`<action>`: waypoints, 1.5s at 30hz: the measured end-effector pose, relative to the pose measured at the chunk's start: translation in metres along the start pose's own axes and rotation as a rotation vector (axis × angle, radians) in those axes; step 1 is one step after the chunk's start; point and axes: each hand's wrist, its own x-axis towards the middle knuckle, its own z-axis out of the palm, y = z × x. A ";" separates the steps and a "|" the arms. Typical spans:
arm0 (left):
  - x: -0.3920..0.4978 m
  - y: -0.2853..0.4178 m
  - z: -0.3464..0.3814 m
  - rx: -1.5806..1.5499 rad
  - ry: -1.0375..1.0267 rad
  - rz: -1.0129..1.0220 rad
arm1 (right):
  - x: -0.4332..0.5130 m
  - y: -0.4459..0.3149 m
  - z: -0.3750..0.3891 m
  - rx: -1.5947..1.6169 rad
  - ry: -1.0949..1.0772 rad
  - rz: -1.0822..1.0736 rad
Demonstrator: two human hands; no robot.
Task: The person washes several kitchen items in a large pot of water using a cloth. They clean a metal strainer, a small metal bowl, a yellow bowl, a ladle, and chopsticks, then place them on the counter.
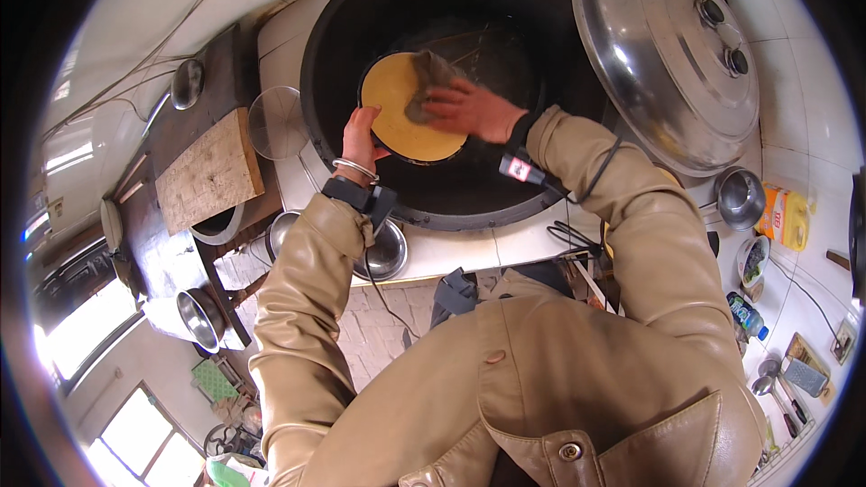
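Note:
My left hand (360,137) grips the left edge of a round yellow basin (396,115) with a dark rim, thumb on top. The basin is tilted inside a large black wok (433,193) set into a white-tiled counter. Against the yellow surface, my right hand (473,110) holds a crumpled grey-brown cloth (433,74), its fingers spread over it and blurred. Some liquid seems to lie in the wok's bottom beyond the basin. A strap and cable hang at each wrist.
A big metal lid (663,61) leans at the wok's right. Left are a round wire strainer (276,123), a wooden board (210,172) and a metal bowl (385,253) by the counter's front edge. A ladle (739,197), yellow jug (788,216) and bottle (747,316) stand right.

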 end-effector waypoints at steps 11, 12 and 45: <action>0.016 0.002 0.016 0.357 0.212 0.616 | 0.017 -0.024 0.013 0.623 -0.106 0.267; 0.014 0.005 0.017 0.501 0.206 0.700 | 0.018 -0.029 0.013 0.760 -0.035 0.226; 0.067 -0.024 -0.032 -0.427 0.110 -0.344 | 0.012 0.004 0.008 0.757 0.584 0.820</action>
